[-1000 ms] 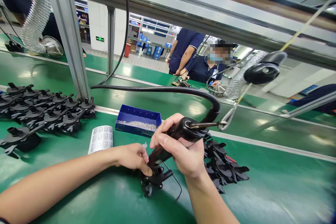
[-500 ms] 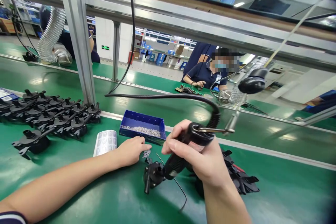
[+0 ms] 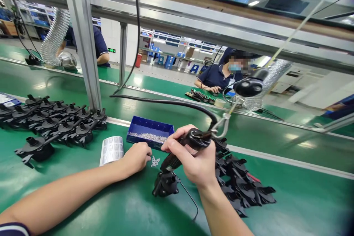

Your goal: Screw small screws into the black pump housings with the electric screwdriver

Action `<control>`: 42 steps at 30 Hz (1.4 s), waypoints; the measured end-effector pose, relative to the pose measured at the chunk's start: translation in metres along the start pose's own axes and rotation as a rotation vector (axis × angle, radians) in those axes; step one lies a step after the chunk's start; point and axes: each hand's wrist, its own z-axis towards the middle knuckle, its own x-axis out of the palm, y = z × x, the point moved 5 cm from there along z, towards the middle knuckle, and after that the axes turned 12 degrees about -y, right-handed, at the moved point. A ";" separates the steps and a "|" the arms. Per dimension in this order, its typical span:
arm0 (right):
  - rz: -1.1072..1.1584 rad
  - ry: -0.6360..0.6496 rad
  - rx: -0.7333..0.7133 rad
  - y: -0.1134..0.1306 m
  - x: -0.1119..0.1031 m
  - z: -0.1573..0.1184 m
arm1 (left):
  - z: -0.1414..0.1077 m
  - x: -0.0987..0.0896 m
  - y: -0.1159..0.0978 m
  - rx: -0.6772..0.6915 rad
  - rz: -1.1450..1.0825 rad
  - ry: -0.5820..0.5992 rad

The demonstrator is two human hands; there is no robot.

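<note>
My right hand [image 3: 195, 158] is wrapped round a black electric screwdriver [image 3: 173, 156], held tilted with its lower end at the far edge of a black plastic pump [image 3: 166, 184]. Whether its bit touches a screw there is hidden. A thin black wire [image 3: 189, 195] runs from the pump across the bench. To the left of the screwdriver, my left hand [image 3: 138, 158] rests on the bench with its fingers curled in; anything between the fingertips is hidden. Just beside those fingertips lies a small heap of tiny metal screws [image 3: 155, 161].
Behind the hands stands a blue bin [image 3: 151, 127] of tiny metal pieces. A label roll [image 3: 112, 149] lies left of it. Black pumps fill the left [image 3: 65, 127] and right [image 3: 246, 184]. A cord [image 3: 293, 37] suspends the screwdriver. Across the bench, a co-worker [image 3: 218, 77] sits.
My right hand has brought the screwdriver left, from the pump's right side to its far edge. The pump has turned. My left hand has drawn back its outstretched finger from the screws and curled it.
</note>
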 end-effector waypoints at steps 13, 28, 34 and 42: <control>0.150 -0.002 0.013 0.019 -0.019 0.005 | -0.019 0.017 -0.026 -0.282 -0.428 0.397; 0.082 0.028 0.009 0.019 -0.017 0.003 | -0.025 0.030 -0.024 -0.488 -1.048 0.784; 0.102 -0.011 -0.011 0.021 -0.014 0.002 | -0.031 0.054 -0.027 -0.570 -1.145 0.716; 0.169 -0.066 0.046 0.013 -0.006 0.002 | -0.032 0.045 -0.030 -0.581 -1.139 0.684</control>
